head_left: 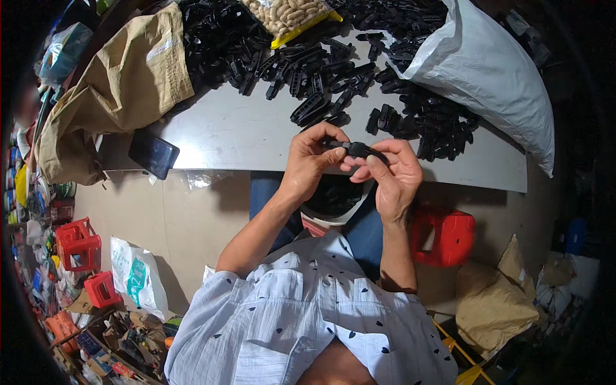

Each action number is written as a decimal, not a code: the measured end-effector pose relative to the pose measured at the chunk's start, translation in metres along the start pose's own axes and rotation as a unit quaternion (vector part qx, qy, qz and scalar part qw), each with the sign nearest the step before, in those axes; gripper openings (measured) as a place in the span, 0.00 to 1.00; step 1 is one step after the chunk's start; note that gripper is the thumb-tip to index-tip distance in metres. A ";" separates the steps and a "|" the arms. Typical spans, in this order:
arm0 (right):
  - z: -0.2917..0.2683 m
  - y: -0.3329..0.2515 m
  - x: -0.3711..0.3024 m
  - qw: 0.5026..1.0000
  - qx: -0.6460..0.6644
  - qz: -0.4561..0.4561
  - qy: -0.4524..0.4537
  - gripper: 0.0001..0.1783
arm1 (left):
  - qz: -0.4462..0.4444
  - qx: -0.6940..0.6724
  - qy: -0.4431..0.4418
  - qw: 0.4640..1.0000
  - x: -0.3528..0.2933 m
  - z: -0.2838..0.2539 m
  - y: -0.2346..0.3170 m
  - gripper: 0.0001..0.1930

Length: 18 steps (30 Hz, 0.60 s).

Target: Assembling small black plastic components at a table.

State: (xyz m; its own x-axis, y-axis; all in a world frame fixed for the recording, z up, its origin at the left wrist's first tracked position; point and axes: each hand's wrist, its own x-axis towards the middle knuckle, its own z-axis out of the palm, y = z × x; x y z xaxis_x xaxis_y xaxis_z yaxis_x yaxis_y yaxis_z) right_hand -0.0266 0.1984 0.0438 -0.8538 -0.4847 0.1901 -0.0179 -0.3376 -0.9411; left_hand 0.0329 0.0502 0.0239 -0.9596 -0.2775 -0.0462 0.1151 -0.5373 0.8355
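Between my two hands, at the table's front edge, is a small black plastic part, long and slightly curved. My left hand pinches its left end between thumb and fingers. The fingers of my right hand close round its right end. Parts of it are hidden behind my fingertips. Just beyond my hands, similar black plastic parts lie in loose heaps on the white table. Below the hands, a bucket with dark pieces inside stands between my knees.
A brown sack and a phone are at the table's left. On the right, a white woven sack leans over the parts. A bag of peanuts lies at the back. A red stool stands right of my legs.
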 end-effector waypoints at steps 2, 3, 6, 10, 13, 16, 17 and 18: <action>0.002 0.001 -0.003 0.999 -0.031 0.039 -0.009 0.10 | -0.001 0.012 -0.005 1.000 -0.003 0.002 -0.002 0.08; 0.002 0.002 -0.004 0.999 -0.030 0.040 -0.009 0.10 | -0.001 0.025 -0.009 1.000 -0.004 0.002 -0.002 0.09; 0.001 0.006 -0.008 0.967 -0.252 -0.012 -0.029 0.09 | 0.016 0.058 -0.042 0.997 -0.012 0.004 0.005 0.10; -0.004 0.003 -0.009 0.929 -0.340 -0.131 -0.063 0.12 | -0.011 0.017 -0.058 0.998 -0.017 -0.004 0.005 0.10; 0.003 -0.003 -0.012 0.911 -0.375 -0.173 0.009 0.12 | 0.031 0.038 -0.060 0.997 -0.021 -0.005 0.001 0.12; 0.001 -0.001 -0.012 0.928 -0.338 -0.155 -0.012 0.11 | 0.084 0.069 -0.040 0.993 -0.026 0.001 0.001 0.14; -0.001 -0.001 -0.012 0.931 -0.331 -0.148 -0.043 0.11 | 0.101 0.092 -0.026 0.990 -0.026 0.004 0.002 0.15; 0.001 0.000 -0.012 0.926 -0.341 -0.159 -0.035 0.10 | 0.099 0.091 -0.026 0.991 -0.028 0.006 0.004 0.15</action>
State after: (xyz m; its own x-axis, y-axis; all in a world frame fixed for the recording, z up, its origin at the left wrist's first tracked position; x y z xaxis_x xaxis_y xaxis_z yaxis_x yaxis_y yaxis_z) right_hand -0.0155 0.2036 0.0417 -0.7135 -0.5078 0.4828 -0.6071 0.1040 -0.7878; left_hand 0.0586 0.0604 0.0323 -0.9350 -0.3197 0.1533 0.2595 -0.3225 0.9103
